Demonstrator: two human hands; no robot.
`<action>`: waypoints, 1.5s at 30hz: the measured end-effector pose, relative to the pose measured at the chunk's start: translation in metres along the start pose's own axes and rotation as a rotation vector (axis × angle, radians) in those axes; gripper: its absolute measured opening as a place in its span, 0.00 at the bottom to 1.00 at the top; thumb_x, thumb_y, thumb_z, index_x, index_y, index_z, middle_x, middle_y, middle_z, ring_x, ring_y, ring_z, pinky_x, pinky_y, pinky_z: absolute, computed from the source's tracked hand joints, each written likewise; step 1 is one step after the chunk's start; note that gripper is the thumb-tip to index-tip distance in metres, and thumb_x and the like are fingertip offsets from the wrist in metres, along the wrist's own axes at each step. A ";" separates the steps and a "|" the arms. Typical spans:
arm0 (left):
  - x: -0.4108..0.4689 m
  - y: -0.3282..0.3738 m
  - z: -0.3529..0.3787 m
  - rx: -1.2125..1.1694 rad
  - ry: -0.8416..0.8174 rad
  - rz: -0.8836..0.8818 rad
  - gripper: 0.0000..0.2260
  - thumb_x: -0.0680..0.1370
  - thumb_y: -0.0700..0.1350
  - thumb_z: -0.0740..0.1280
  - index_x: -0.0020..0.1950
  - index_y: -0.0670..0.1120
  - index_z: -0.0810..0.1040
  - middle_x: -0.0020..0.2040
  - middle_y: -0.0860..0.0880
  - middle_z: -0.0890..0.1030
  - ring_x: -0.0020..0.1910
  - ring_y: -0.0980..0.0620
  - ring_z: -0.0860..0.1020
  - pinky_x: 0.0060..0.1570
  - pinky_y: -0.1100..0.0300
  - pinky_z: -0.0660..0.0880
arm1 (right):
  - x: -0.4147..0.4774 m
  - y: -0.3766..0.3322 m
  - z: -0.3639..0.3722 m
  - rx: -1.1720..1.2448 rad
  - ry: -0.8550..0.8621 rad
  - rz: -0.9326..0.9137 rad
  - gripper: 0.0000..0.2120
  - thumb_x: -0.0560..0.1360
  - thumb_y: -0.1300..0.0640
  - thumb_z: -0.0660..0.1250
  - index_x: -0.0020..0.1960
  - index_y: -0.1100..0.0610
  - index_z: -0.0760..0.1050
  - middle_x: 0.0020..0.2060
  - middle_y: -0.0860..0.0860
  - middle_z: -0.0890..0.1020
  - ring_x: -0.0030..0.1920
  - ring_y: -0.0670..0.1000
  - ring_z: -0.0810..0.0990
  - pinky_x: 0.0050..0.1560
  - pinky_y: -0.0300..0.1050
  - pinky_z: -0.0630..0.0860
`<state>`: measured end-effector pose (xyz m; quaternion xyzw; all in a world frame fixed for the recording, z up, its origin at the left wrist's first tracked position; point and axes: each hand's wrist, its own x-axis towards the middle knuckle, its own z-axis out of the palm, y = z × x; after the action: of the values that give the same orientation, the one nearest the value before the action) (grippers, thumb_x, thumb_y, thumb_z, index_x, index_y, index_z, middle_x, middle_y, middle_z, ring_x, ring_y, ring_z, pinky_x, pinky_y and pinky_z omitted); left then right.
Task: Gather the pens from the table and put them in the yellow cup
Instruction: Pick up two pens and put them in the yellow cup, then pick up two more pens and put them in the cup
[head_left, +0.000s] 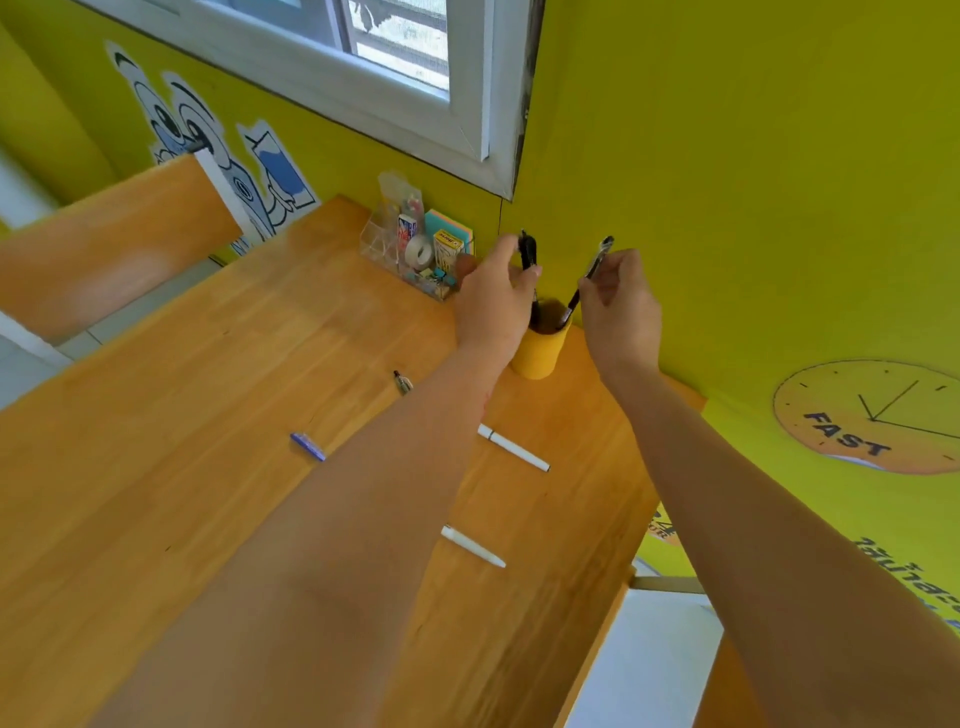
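Currently both hands raised over yellow cup (540, 349), standing upright on wooden worktop (208, 426) near far right corner, close to yellow wall (727, 182). Left hand (493, 306) closed around dark pen (528, 252), pinched between thumb and fingers, pen roughly upright, lower part hidden behind hand at cup's left rim; tip position not resolvable. Right hand (621, 306) pinching second dark pen (589, 278) near its upper end, other fingers loosely curled; pen tilted, lower end already inside cup mouth on right side. Four pens lying flat on worktop, none touching each other: small dark pen (401, 383) just beside left forearm, partly covered by it; blue pen (307, 447) further left, also partly hidden under forearm; white pen (513, 448) between the two forearms, near side of cup; second white pen (472, 545) nearer camera, one end against left forearm's edge. Clear plastic organizer (395, 249) at back of worktop, left of cup, holding tape roll (420, 252), small boxes, binder clips; coloured sticky notes (449, 223) behind it. Window (395, 67) above organizer. Clock picture (872, 415) marked FAST on wall at right. Cartoon stickers (182, 119) on wall at left, wooden chair back (114, 244) below them.
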<state>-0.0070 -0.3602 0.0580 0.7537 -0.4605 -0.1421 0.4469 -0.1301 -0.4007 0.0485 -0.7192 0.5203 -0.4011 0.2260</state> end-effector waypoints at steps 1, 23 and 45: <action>-0.001 -0.003 0.003 0.075 -0.005 0.008 0.14 0.81 0.49 0.64 0.63 0.42 0.75 0.41 0.49 0.78 0.42 0.46 0.77 0.37 0.56 0.67 | 0.001 0.004 0.003 -0.036 -0.034 -0.011 0.10 0.78 0.58 0.66 0.56 0.60 0.71 0.50 0.55 0.82 0.50 0.56 0.80 0.44 0.53 0.76; -0.120 -0.105 -0.075 0.368 0.075 -0.374 0.17 0.84 0.48 0.58 0.69 0.43 0.74 0.67 0.45 0.76 0.67 0.44 0.72 0.62 0.52 0.69 | -0.105 -0.005 0.044 -0.245 -0.240 -0.209 0.07 0.78 0.59 0.63 0.55 0.59 0.76 0.51 0.54 0.81 0.49 0.58 0.79 0.49 0.51 0.73; -0.139 -0.158 -0.098 0.677 0.027 -0.754 0.19 0.81 0.54 0.60 0.65 0.42 0.74 0.65 0.45 0.76 0.67 0.44 0.70 0.64 0.53 0.66 | -0.137 -0.037 0.117 -0.672 -0.489 -0.249 0.12 0.79 0.52 0.60 0.57 0.58 0.75 0.54 0.56 0.80 0.57 0.57 0.75 0.56 0.50 0.69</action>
<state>0.0696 -0.1647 -0.0413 0.9719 -0.1707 -0.1268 0.1009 -0.0330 -0.2714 -0.0384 -0.8840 0.4624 -0.0512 0.0458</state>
